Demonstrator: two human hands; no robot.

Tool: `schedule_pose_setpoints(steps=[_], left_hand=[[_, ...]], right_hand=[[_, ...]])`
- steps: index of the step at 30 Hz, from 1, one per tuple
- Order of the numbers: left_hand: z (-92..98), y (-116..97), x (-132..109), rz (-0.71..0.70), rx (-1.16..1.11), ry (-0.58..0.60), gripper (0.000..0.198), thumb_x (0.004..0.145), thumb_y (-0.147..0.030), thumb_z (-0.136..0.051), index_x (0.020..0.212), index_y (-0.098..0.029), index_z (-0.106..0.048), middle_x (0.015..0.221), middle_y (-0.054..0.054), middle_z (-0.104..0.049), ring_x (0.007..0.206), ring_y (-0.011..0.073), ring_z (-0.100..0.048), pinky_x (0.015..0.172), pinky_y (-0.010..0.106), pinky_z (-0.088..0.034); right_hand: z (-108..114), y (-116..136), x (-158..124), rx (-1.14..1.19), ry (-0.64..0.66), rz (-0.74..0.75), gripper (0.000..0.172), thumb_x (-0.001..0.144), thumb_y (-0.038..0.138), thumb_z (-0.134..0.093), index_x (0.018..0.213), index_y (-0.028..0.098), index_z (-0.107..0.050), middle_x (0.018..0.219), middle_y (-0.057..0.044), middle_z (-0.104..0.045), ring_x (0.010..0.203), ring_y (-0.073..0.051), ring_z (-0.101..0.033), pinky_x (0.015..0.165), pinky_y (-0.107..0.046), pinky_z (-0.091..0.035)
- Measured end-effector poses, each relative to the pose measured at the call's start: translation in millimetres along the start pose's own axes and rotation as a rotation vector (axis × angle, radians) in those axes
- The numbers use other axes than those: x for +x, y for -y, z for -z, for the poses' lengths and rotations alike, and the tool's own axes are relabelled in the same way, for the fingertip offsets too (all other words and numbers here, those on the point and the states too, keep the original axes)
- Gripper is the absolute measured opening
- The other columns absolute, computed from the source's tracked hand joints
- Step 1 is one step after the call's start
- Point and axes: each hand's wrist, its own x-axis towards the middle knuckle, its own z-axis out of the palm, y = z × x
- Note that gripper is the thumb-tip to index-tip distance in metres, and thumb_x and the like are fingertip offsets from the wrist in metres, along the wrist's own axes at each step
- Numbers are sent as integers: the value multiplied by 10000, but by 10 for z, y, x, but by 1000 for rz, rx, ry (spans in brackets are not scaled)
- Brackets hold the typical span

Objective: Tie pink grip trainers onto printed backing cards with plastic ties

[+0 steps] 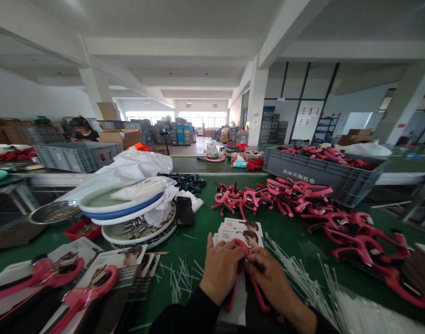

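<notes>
In front of me a pink-and-black plier-like hand tool point(258, 293) lies over a printed backing card point(229, 320), its handles pointing toward me. My left hand point(223, 265) is closed around its curved pink head from the left. My right hand point(271, 277) is closed too, fingers bunched against the head's right side; what they pinch is hidden. More printed cards point(233, 226) stick out just beyond my fingers. Loose white cable ties point(296, 273) lie right of my right hand, and cut-off tie ends point(180, 280) are scattered left of my left hand.
Pink tools point(296, 195) pile up at right, before a grey crate point(303, 174) full of more. Carded tools point(90, 297) lie at front left. Behind them are stacked round trays point(125, 204), metal cylinders point(139, 227) and a red bin point(80, 229). A person point(84, 132) is at far left.
</notes>
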Motion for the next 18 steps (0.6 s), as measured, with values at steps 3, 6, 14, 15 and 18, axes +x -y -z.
schedule_pose_setpoints(steps=[3, 6, 14, 15, 18], left_hand=[[3, 9, 2, -14, -2, 22, 211, 869, -277, -439, 871, -317, -647, 902, -11, -672, 842, 200, -573, 1011, 576, -130], [-1, 22, 3, -8, -16, 45, 216, 870, -280, -434, 877, -311, -648, 910, -3, -670, 860, 200, -573, 1024, 562, -112], [-26, 52, -6, -11, -93, 29, 225, 867, -254, -432, 849, -304, -650, 903, -12, -672, 879, 186, -577, 1028, 535, -128], [-32, 58, -5, -16, -104, 25, 226, 864, -242, -434, 849, -303, -651, 902, -15, -673, 882, 183, -577, 1032, 529, -124], [-62, 86, 0, -28, -158, 3, 236, 857, -212, -438, 846, -301, -656, 909, -27, -680, 896, 172, -579, 1045, 502, -118]], right_hand=[[14, 8, 3, -4, 4, -5, 254, 838, 392, -497, 742, 208, -643, 951, -62, -619, 960, -226, -556, 927, -378, -377], [25, 16, 16, -7, 16, -10, 247, 831, 384, -507, 718, 204, -635, 893, -56, -622, 944, -228, -559, 893, -368, -400], [26, 52, 40, -16, 35, -53, 226, 802, 367, -532, 692, 200, -638, 797, -36, -606, 799, -207, -575, 763, -342, -438], [24, 49, 45, -19, 35, -59, 219, 797, 361, -534, 695, 199, -642, 797, -37, -606, 801, -208, -573, 762, -343, -436], [14, 37, 73, -41, 30, -81, 186, 775, 325, -546, 675, 193, -632, 801, -42, -613, 810, -211, -570, 781, -347, -427]])
